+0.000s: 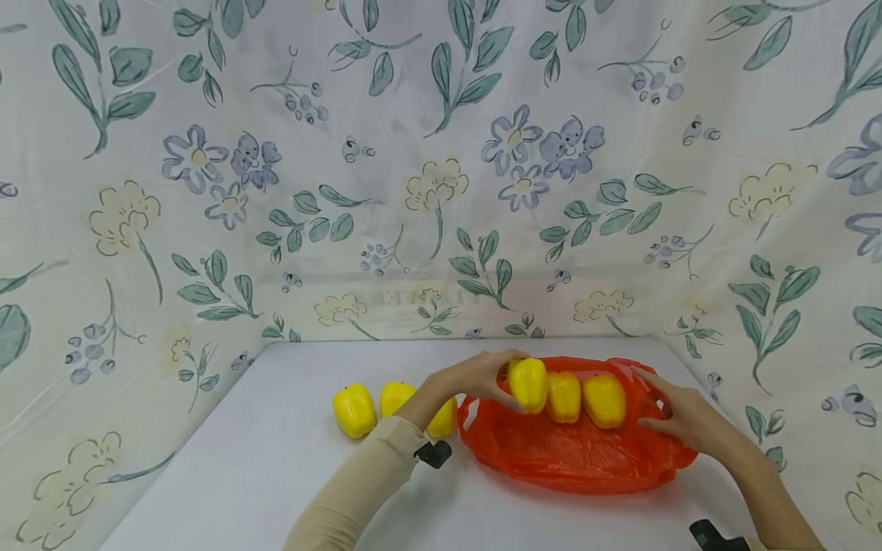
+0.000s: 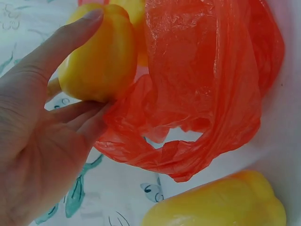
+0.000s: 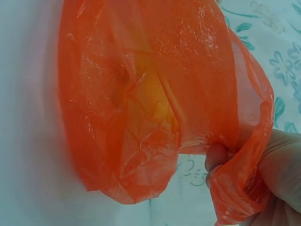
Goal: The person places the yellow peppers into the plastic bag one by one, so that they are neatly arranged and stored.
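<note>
My left hand (image 1: 478,376) grips a yellow bell pepper (image 1: 527,386) at the left side of the red plastic bag's opening. In the left wrist view, the thumb lies across this pepper (image 2: 99,56) and the fingers are beneath it, close to the bag's edge. Two more yellow bell peppers, a middle one (image 1: 563,397) and a right one (image 1: 604,400), sit in the mouth of the red plastic bag (image 1: 565,463). At the bag's right end, my right hand (image 1: 689,417) holds its gathered handle (image 3: 240,188). Yellow shows through the film in the right wrist view.
On the white table (image 1: 241,459), left of the bag, lie three yellow bell peppers: a left one (image 1: 354,411), a middle one (image 1: 396,397) and one partly behind my left wrist (image 1: 442,418). Floral sheeting (image 1: 427,191) rises behind the table and at both sides.
</note>
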`<state>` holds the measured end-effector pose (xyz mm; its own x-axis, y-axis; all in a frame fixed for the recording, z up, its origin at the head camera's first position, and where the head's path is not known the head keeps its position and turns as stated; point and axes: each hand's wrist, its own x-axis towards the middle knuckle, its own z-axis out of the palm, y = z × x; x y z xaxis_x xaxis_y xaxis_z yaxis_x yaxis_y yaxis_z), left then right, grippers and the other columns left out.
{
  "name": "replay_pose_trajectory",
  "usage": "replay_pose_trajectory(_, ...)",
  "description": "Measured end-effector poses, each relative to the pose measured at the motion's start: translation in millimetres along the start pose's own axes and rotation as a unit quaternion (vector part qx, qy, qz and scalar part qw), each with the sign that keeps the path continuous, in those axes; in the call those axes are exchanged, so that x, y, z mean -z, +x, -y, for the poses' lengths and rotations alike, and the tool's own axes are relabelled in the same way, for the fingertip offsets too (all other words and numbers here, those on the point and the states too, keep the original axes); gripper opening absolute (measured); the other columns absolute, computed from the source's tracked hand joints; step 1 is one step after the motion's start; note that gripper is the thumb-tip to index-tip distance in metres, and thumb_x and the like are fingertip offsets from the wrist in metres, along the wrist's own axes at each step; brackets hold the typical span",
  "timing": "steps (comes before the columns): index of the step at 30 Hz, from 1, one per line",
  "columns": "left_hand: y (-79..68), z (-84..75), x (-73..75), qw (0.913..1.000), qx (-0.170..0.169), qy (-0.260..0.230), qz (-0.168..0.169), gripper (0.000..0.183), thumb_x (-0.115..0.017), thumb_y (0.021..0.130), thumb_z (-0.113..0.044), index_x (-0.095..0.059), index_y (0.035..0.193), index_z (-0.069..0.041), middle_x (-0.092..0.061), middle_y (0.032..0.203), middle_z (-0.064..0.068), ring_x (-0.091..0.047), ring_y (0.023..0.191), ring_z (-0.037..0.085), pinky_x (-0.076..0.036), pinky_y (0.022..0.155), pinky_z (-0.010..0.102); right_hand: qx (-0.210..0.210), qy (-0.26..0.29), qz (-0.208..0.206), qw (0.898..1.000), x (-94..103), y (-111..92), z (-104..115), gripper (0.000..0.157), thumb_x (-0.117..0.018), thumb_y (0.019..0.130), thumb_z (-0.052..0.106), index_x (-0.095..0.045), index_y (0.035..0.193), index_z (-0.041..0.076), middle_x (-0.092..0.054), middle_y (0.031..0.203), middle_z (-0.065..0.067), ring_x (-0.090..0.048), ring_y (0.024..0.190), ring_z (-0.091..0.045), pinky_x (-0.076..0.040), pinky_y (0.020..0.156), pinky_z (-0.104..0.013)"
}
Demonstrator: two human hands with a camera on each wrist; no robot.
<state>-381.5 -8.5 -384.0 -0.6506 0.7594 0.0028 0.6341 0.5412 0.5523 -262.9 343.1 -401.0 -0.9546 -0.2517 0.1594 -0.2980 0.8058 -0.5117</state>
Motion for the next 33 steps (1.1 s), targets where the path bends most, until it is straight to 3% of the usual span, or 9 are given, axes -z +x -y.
replay_pose_trajectory(5, 5.0, 1.0, 1.6, 0.9998, 0.014, 0.006, 0.014, 0.084, -0.084, 0.074, -0.042, -0.04, 0.144, -0.029, -0.056, 0.129, -0.008, -0.052, 0.11, 0.009, -0.05, 0.094, 0.024, 0.001, 0.005, 0.002, 1.0, 0.5, 0.6, -0.5, 0.082, -0.078, 0.081, 0.016, -0.034, 0.149, 0.005, -0.056, 0.085, -0.004, -0.051, 0.071, -0.012, -0.051, 0.055, -0.021)
replay_pose_trajectory(12, 9.2, 2.5, 2.8, 0.9992, 0.025, 0.0, 0.033, 0.079, -0.084, 0.075, -0.04, -0.043, 0.14, -0.028, -0.057, 0.125, -0.009, -0.052, 0.109, 0.009, -0.051, 0.094, 0.025, 0.004, 0.025, 0.01, 1.0, 1.7, 1.0, -0.5, 0.084, -0.078, 0.082, 0.015, -0.031, 0.15, 0.003, -0.063, 0.118, -0.023, -0.061, 0.09, -0.02, -0.061, 0.067, -0.029)
replay_pose_trajectory(27, 4.4, -0.2, -1.6, 0.9972, 0.041, 0.016, 0.061, 0.078, -0.086, 0.073, -0.033, -0.044, 0.139, -0.028, -0.056, 0.126, -0.009, -0.051, 0.11, 0.01, -0.051, 0.093, 0.024, -0.012, 0.014, 0.016, 1.0, 2.8, 1.3, 1.6, 0.085, -0.078, 0.081, 0.019, -0.031, 0.15, 0.003, -0.063, 0.118, -0.023, -0.059, 0.086, -0.019, -0.06, 0.067, -0.029)
replay_pose_trajectory(33, 10.3, -1.7, -3.6, 0.9981, 0.036, 0.026, 0.043, 0.078, -0.085, 0.075, -0.03, -0.043, 0.141, -0.024, -0.052, 0.132, -0.007, -0.048, 0.116, 0.011, -0.05, 0.099, 0.027, -0.005, 0.015, 0.012, 1.0, 2.5, 0.6, 1.9, 0.083, -0.078, 0.082, 0.017, -0.032, 0.15, 0.003, -0.064, 0.109, -0.018, -0.057, 0.083, -0.018, -0.059, 0.064, -0.026)
